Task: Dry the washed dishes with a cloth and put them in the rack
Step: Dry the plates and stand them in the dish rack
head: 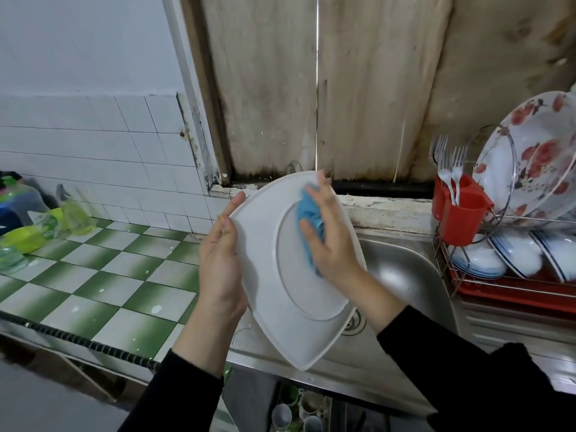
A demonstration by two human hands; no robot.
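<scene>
A large white plate (280,294) is held upright over the sink, its underside with the raised foot ring facing me. My left hand (219,257) grips its left rim, thumb on my side and the fingers hidden behind. My right hand (327,235) presses a blue cloth (308,219) flat against the plate's base, fingers spread over it. The dish rack (467,275) stands at the right, holding a flowered plate (530,160) upright and white bowls (514,251) below.
A steel sink (402,269) with its drain lies under the plate. A red cutlery cup (458,213) with forks hangs on the rack's left side. Green-and-white tiled counter (118,275) stretches left, with green bottles (62,216) at its far end. Mugs (296,406) sit below the counter.
</scene>
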